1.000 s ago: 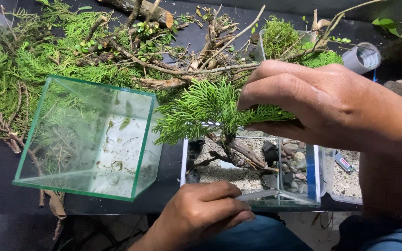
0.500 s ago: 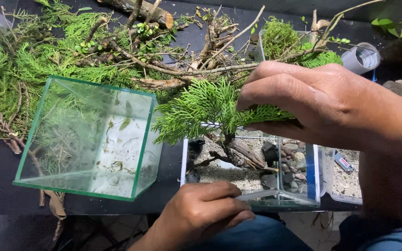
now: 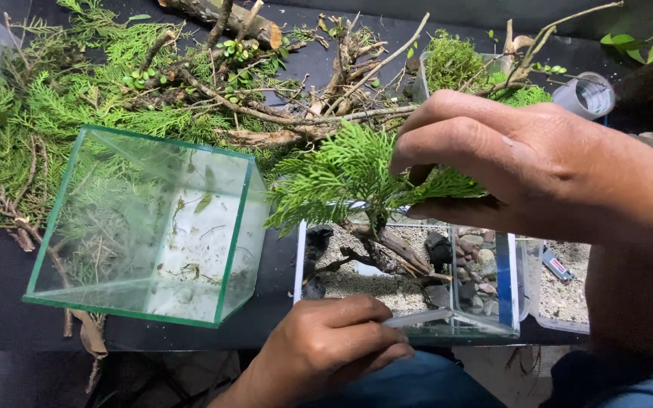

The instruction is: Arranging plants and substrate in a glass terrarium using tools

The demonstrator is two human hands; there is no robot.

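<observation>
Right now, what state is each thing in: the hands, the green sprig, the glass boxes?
Right hand: fingers pinched on the green sprig, above the small tank.
Left hand: closed on a thin clear tool.
Small glass tank: upright, holding sand, stones and driftwood.
Empty glass tank: tipped on its side, bits of debris inside.
Loose branches: heaped on the dark table.
</observation>
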